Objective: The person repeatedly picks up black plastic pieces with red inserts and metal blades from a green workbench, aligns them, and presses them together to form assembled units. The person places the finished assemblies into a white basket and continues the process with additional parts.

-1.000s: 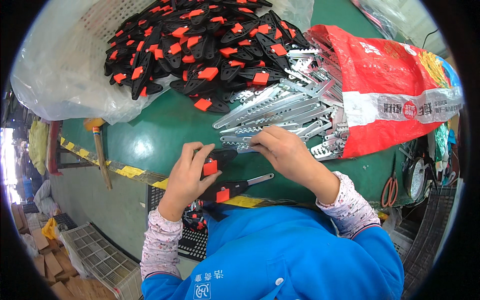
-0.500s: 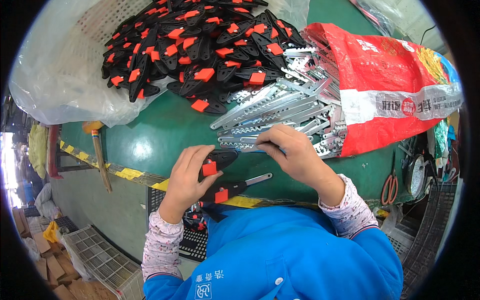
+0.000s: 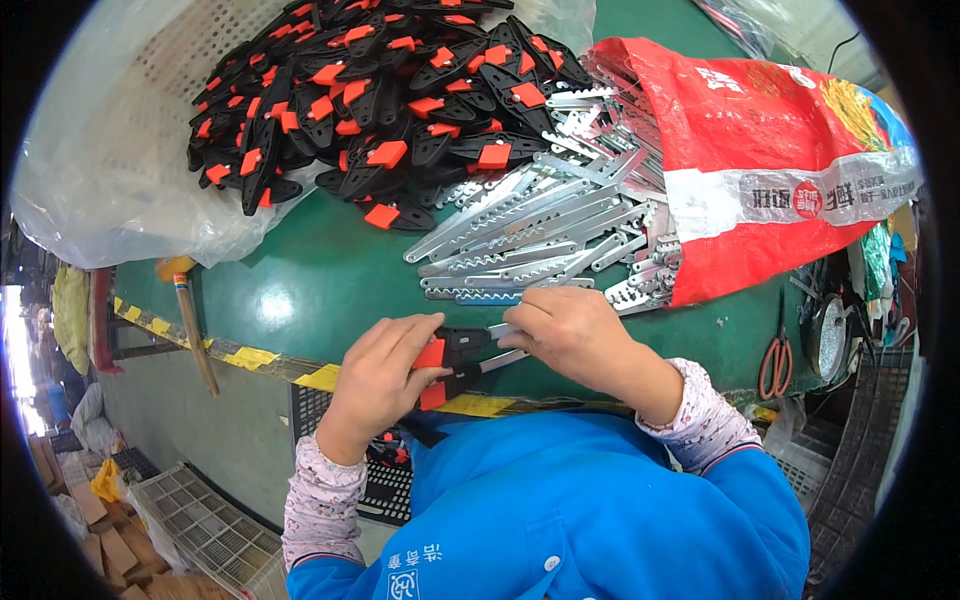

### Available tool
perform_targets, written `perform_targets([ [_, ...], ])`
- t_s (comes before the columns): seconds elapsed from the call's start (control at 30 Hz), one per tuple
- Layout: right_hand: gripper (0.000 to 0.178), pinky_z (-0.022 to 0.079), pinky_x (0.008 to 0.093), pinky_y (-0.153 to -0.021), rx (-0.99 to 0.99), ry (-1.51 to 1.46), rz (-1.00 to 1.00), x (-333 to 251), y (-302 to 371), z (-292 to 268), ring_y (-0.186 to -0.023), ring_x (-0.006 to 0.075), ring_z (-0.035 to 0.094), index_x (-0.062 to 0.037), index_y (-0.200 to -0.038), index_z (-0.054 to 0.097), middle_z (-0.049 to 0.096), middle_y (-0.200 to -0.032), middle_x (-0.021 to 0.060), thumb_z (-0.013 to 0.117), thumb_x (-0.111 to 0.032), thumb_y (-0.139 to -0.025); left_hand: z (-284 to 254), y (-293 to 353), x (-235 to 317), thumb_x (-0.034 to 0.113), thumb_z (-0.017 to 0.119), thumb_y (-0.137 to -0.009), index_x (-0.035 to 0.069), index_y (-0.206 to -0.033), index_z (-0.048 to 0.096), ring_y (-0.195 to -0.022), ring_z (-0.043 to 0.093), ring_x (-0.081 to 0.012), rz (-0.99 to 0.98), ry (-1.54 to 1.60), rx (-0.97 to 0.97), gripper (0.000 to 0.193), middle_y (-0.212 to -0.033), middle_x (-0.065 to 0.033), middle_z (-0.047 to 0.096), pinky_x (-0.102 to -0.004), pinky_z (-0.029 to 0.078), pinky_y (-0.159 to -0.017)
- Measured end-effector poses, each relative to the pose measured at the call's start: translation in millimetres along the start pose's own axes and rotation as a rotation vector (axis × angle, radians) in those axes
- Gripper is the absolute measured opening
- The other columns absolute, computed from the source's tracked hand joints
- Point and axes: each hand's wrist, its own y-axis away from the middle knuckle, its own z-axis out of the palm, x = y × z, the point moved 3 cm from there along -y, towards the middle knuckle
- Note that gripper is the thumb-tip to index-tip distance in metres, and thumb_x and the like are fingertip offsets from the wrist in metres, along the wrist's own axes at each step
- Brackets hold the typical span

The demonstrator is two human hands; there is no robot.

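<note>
The person's left hand (image 3: 385, 372) grips a black piece (image 3: 464, 340) with a red block (image 3: 430, 353) near the front edge of the counter (image 3: 330, 260), while the right hand (image 3: 568, 335) pinches a silver strip (image 3: 500, 331) whose end meets that piece's tip. A second black piece (image 3: 460, 379) shows just beside it, partly hidden. Beyond, toothed metal strips (image 3: 540, 222) spill from a red sack (image 3: 720, 125).

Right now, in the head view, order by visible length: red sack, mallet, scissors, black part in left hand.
1. Red sack
2. Mallet
3. Scissors
Unranked: held black part, partly hidden by the left hand.
</note>
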Motion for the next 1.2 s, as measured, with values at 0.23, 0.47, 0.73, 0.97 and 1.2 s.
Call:
perform_targets([
  [0.23, 0.024, 0.055, 0.0413, -0.060, 0.026, -0.113, 0.087, -12.3, 18.7, 6.7, -0.075, 0.0291, 0.068, -0.0066, -0.089, 0.062, 0.060, -0.083, 0.0086, 0.079, -0.023, -0.086, 6.8, -1.2, 9.9, 0.014, 0.090, -0.070, 0.003, -0.125, 0.067, -0.096, 0.069, -0.0315, 0.059, -0.077, -0.055, 0.061, -0.107, -0.0124, 0.068, -0.0401, 0.058, -0.080],
  [0.47, 0.024, 0.054, 0.0413, -0.056, 0.038, -0.099, 0.038, -29.9, 28.1, 17.3, -0.069, 0.0278, 0.066, -0.0050, -0.090, 0.062, 0.059, -0.079, 0.0089, 0.078, -0.023, -0.089, 11.2, 6.1, 8.8, 0.031, 0.094, -0.067, 0.007, -0.112, 0.070, -0.078, 0.068, -0.0217, 0.171, -0.211, 0.022, 0.056, -0.093, -0.0049, 0.065, -0.0333, 0.055, -0.063],
  [0.73, 0.029, 0.056, 0.0433, -0.071, -0.048, -0.129, 0.102, -13.6, 32.0, 0.1, -0.086, 0.0294, 0.068, -0.0076, -0.102, 0.068, 0.063, -0.092, 0.0085, 0.082, -0.024, -0.084, 19.3, 17.7, 5.9, 0.036, 0.094, -0.070, 0.006, -0.113, 0.071, -0.090, 0.064, -0.0283, 0.036, -0.212, -0.030, 0.057, -0.103, -0.0104, 0.064, -0.0393, 0.055, -0.077],
  [0.97, 0.029, 0.048, 0.0382, -0.081, 0.111, 0.356, 0.057, 52.6, 15.5, -15.2, -0.096, 0.0269, 0.059, -0.0071, -0.108, 0.070, 0.061, -0.101, 0.0072, 0.074, -0.012, -0.080, 6.4, 6.9, -11.6, 0.037, 0.087, -0.081, 0.002, -0.116, 0.070, -0.105, 0.061, -0.0351, -0.015, 0.087, -0.267, 0.052, -0.113, -0.0154, 0.063, -0.0426, 0.052, -0.091],
  [1.2, 0.011, 0.048, 0.0392, -0.078, 0.112, 0.310, -0.041, 42.9, -24.8, 12.5, -0.092, 0.0279, 0.059, -0.0091, -0.091, 0.062, 0.059, -0.094, 0.0070, 0.065, -0.008, -0.080, -16.6, -85.8, -75.4, -0.005, 0.062, -0.084, 0.002, -0.133, 0.064, -0.116, 0.060, -0.0313, 0.153, -0.518, 0.017, 0.049, -0.130, -0.0117, 0.066, -0.0418, 0.051, -0.095],
])
